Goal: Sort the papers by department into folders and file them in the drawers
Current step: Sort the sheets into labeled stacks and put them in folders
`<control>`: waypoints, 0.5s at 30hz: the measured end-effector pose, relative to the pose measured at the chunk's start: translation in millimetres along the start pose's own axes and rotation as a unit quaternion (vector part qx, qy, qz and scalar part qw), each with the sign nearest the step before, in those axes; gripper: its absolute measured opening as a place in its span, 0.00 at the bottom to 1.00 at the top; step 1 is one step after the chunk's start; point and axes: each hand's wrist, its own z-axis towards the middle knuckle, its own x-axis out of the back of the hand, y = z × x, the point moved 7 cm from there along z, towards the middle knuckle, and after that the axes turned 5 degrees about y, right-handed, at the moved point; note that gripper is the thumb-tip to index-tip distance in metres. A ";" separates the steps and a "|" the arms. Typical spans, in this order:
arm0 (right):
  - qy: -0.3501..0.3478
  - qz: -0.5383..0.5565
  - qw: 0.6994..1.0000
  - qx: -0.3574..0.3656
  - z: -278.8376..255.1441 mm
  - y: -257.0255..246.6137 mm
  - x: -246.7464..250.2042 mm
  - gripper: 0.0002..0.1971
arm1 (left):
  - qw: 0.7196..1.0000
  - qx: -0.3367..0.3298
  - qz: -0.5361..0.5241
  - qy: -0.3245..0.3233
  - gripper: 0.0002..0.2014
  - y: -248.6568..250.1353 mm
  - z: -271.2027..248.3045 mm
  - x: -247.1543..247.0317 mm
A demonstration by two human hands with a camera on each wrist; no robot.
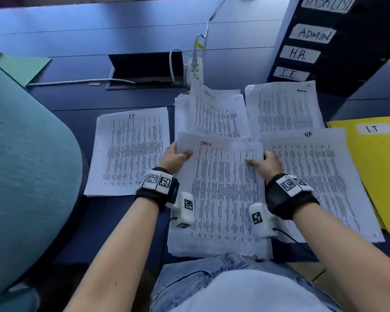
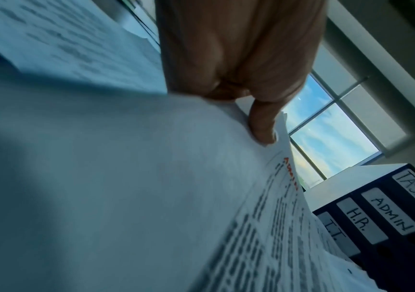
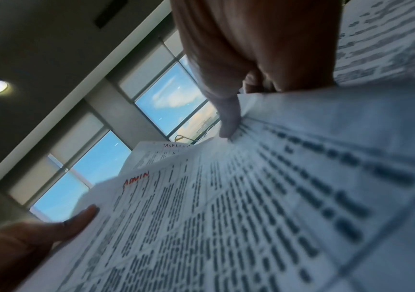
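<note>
A sheet headed ADMIN in red (image 1: 221,176) is lifted at its far end over a thick stack in front of me. My left hand (image 1: 178,155) pinches its left edge, thumb on top, as the left wrist view shows on the same sheet (image 2: 264,227). My right hand (image 1: 262,162) pinches the right edge, thumb on the print (image 3: 226,217). Around it lie an IT pile (image 1: 131,152), a TASKLIST pile (image 1: 214,111), an HR pile (image 1: 320,176) and another pile (image 1: 284,106). The dark drawer unit (image 1: 324,41) carries labels TASKLIST, ADMIN, H.R., I.T.
A yellow folder marked IT (image 1: 374,165) lies at the right under the HR pile's edge. A green folder (image 1: 25,66) sits far left. A teal chair back (image 1: 20,154) crowds the left side. A power strip (image 1: 195,70) with cables stands behind the piles beside an open cable hatch (image 1: 144,68).
</note>
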 end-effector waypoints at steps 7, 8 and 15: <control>0.075 0.006 0.997 0.015 -6.2 4.6 1.8 0.17 | 0.996 0.007 -0.071 0.052 0.08 -4.4 1.4 7.6; 0.078 0.000 0.997 0.011 -6.5 5.5 1.5 0.18 | 0.996 0.007 -0.063 0.064 0.10 -7.0 3.0 10.4; 0.135 -0.048 0.988 0.062 -17.5 -11.7 2.8 0.16 | 0.995 -0.011 0.039 0.087 0.32 -4.9 -0.8 14.7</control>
